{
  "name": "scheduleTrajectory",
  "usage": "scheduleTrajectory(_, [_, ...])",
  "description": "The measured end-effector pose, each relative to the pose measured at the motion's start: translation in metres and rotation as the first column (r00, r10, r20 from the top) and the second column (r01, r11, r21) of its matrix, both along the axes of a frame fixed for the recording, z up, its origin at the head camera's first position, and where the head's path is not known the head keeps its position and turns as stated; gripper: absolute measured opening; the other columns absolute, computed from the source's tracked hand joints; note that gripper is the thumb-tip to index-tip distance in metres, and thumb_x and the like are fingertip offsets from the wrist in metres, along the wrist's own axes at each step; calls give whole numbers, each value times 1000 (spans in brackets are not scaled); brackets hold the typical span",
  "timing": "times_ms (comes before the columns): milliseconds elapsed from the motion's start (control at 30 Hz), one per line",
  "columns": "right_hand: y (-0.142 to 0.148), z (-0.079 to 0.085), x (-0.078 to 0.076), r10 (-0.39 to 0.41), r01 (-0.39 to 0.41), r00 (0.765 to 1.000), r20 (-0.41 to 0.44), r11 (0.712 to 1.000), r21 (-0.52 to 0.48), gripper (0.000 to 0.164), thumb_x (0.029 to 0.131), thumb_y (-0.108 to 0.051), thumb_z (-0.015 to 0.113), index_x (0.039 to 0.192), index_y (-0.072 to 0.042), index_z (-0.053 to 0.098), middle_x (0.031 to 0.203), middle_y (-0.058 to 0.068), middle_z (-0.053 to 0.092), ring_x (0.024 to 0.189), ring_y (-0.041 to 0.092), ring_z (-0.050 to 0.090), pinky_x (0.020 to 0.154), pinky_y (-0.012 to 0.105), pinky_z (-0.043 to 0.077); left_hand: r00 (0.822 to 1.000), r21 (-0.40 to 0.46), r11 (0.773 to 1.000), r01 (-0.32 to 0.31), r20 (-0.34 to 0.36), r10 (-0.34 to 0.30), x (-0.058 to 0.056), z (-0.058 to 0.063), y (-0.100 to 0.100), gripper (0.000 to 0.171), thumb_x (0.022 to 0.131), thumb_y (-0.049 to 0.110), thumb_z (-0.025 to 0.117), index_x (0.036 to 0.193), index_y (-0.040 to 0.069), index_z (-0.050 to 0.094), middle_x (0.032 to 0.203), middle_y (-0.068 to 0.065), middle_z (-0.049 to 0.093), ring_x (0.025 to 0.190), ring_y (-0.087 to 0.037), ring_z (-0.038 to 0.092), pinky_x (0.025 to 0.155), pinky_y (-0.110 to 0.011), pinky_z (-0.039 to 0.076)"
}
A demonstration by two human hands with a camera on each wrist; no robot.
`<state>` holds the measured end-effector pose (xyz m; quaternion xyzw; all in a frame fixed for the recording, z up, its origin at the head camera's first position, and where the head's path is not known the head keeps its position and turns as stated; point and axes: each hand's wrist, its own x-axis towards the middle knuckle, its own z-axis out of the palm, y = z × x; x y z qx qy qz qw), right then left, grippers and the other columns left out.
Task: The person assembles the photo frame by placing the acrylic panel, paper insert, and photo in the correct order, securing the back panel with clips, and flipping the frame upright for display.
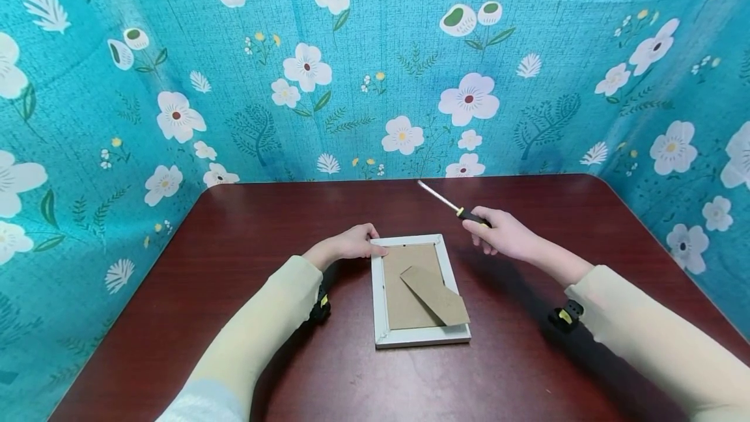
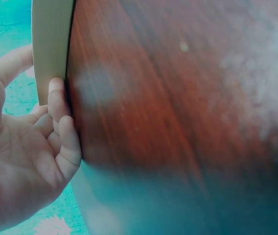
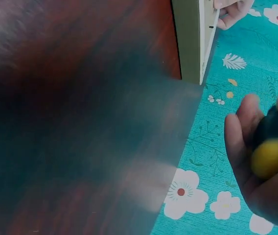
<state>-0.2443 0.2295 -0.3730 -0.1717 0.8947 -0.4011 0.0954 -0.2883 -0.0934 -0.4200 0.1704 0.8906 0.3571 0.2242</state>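
1. The left hand (image 1: 353, 243) has its thumb over the top-left corner and fingers against the outer side; this grip is a narrow pinch. A firm, flat press there should stop the frame from skidding on the smooth desk (image 1: 281, 213).

2. The picture frame (image 1: 379, 298) lies near the middle of the desk, back up, the left hand at its far left corner. Its near right corner has no hand on it, so sideways force could swivel it.

3. The backing board (image 1: 401, 305) sits inside the rim with small dark marks along its edge, too small to identify. Any tool work there is best done gently, as the board looks easy to dent.

4. The stand flap (image 1: 433, 292) slants across the board's right part; it could catch a tool, so approach around it.

5. The screwdriver (image 1: 460, 211) points away beyond the frame's far edge, apart from it. Aim its tip clear of the left thumb.

6. The right hand (image 1: 500, 233) has its grip closed around the handle; a low wrist should give better control.
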Motion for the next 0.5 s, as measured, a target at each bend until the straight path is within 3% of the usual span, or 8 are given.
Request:
scheduleTrajectory(133, [2,-4,8,-9,12,999,-46,997,76,19,99,-23,57,95,-5,59,73,11,57,62,24,54,51,34,45,1000,0,1000,3,-8,-3,0,0,0,29,90,24,70,100,4,51,76,-5,57,66,-14,50,60,-24,37])
scheduleTrajectory(333, [0,-7,24,24,-3,995,-98,977,212,26,99,-22,57,116,-2,62,66,1,49,59,17,45,54,33,37,1000,3,1000,1,0,-1,0,1,1,29,90,24,69,101,4,51,75,-5,57,65,-14,50,60,-25,37])
scheduleTrajectory(500, [-4,-12,40,59,-12,987,-152,957,290,38,96,-24,62,129,-7,54,96,10,66,74,20,59,63,37,47,1000,-2,1000,-4,2,4,1,2,1,29,90,24,69,102,4,51,76,-5,57,65,-14,50,61,-25,38])
